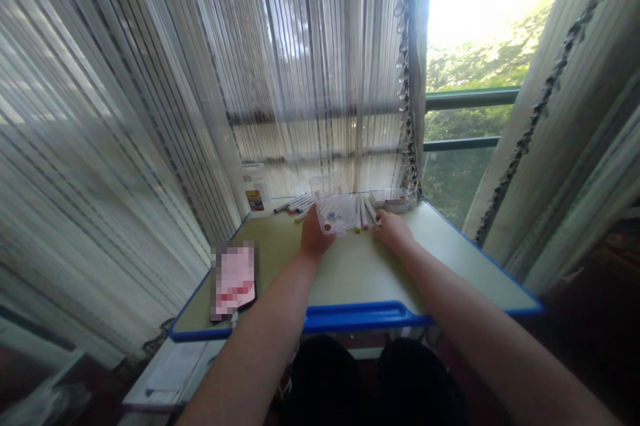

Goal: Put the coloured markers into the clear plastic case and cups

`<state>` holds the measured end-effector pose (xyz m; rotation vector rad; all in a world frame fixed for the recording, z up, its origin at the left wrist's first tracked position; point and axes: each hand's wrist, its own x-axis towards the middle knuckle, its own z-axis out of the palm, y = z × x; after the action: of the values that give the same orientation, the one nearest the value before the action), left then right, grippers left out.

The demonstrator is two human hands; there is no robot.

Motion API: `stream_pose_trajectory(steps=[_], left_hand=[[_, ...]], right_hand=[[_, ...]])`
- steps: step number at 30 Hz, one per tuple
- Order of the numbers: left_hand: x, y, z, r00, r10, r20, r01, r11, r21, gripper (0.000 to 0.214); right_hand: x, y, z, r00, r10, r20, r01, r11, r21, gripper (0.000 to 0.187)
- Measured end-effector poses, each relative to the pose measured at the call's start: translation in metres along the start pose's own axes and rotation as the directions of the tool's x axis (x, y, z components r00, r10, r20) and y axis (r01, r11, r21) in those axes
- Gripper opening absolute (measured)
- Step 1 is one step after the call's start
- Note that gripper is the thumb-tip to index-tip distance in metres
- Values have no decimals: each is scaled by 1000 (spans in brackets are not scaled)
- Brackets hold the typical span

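My left hand (pixel 315 236) is closed around the left side of a clear plastic box (pixel 339 211), tilted up over the far part of the desk. To its right, my right hand (pixel 393 229) has its fingers pinched on the end of a white marker (pixel 372 210). More white markers (pixel 361 216) with coloured ends lie just left of that hand. Another loose group of markers (pixel 296 205) lies left of the box, partly hidden by it and my left hand.
A second clear case (pixel 390 198) lies at the back right of the blue-edged desk (pixel 350 279). A clear package (pixel 255 191) with a label stands at the back left. A blurred-out tablet-like device (pixel 234 279) lies at the left. Striped curtains (pixel 320 66) hang behind.
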<state>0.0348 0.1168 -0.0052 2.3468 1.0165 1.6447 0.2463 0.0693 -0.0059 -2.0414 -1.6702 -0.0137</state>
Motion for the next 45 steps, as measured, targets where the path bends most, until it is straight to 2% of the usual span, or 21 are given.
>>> stream_pose_trajectory(steps=[5, 6, 7, 8, 9, 11, 13, 16, 20, 25, 32, 35, 39, 45], left_hand=[[-1, -2, -2, 998, -62, -9, 63, 998, 5, 43], [-2, -2, -2, 997, -80, -12, 80, 997, 2, 42], [-2, -1, -3, 995, -95, -13, 95, 995, -4, 41], [-2, -1, -4, 995, -104, -12, 103, 995, -9, 40], [-2, 0, -5, 994, -107, -11, 106, 994, -11, 40], [-2, 1, -6, 994, -107, -19, 107, 994, -6, 40], [-1, 1, -7, 993, -110, -43, 111, 994, 1, 40], [1, 0, -8, 990, -106, -92, 109, 994, 26, 41], [3, 0, -8, 991, -83, -103, 89, 994, 57, 43], [2, -3, -6, 993, -72, -90, 80, 993, 86, 39], [0, -5, -4, 993, -100, -63, 106, 990, 92, 34], [0, -6, -5, 993, -106, -61, 111, 990, 87, 35], [1, -5, -5, 992, -97, -75, 103, 992, 79, 34], [3, -2, -7, 988, -95, -118, 104, 992, 73, 32]], right_hand=[[3, 3, -10, 979, 140, -148, -131, 989, 66, 32], [5, 5, -15, 964, 165, -208, -142, 982, 122, 32], [7, 8, -20, 937, 210, -278, -138, 957, 255, 32], [9, 11, -24, 899, 279, -338, -111, 891, 440, 30], [12, 15, -28, 856, 363, -368, -60, 777, 627, 27], [17, 21, -34, 803, 505, -317, 54, 468, 882, 21], [22, 24, -36, 815, 542, -204, 80, 243, 967, 17], [25, 22, -34, 875, 482, -35, 43, -5, 999, 15], [22, 10, -30, 946, 290, 146, -88, -204, 975, 16], [14, -1, -28, 954, 125, 274, -224, -314, 923, 19], [11, -3, -22, 952, 40, 303, -268, -364, 892, 18], [13, -2, -22, 959, 62, 276, -231, -391, 891, 16], [17, 1, -28, 975, 122, 185, -116, -430, 896, 10], [16, 0, -43, 973, 229, 37, 77, -470, 879, 24]])
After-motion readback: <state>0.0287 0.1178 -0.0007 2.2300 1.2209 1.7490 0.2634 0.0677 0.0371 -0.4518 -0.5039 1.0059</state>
